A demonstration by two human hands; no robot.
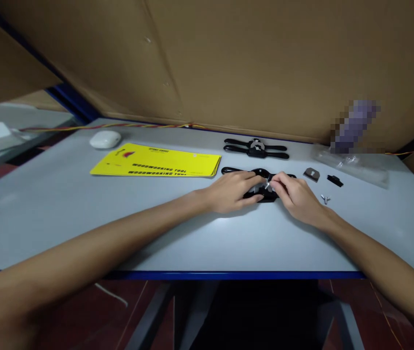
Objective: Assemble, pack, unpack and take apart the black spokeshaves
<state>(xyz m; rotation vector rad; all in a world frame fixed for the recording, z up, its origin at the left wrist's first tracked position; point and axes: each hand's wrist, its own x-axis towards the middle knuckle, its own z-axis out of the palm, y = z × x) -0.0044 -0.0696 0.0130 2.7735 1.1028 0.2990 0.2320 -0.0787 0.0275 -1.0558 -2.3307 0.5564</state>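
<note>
Black handled tool [261, 173] lying on the table beneath both hands, its middle partly hidden by fingers, one handle reaching out beyond the left knuckles. A tall brown cardboard wall [258, 68] rises past the hands, at the far side of a pale grey table [178, 243] with a blue front edge. The left hand [231, 191] curves over the tool and grips it, thumb on the near side and fingers on the far side. The right hand [296, 197] is closed in a pinch, thumb against forefinger, close to the left fingertips.

Left of the left hand and a little farther off lie yellow cards [159, 160], overlapping and printed "WOODWORKING TOOL". Beyond the right hand, to its right, is a clear plastic bag [367, 171], with a pixelated purple shape [356, 126] above it. Straight beyond the hands, two more black tools [256, 152] lie side by side. Past the cards from the left hand sits a white rounded object [105, 139].

Just beyond the right hand is a flat metal blade [312, 174]; to its right, a small black piece [335, 181]. Nearer the right wrist lies a winged screw [325, 199]. Smallest, a silver screw [267, 185] is held in the right fingertips.
</note>
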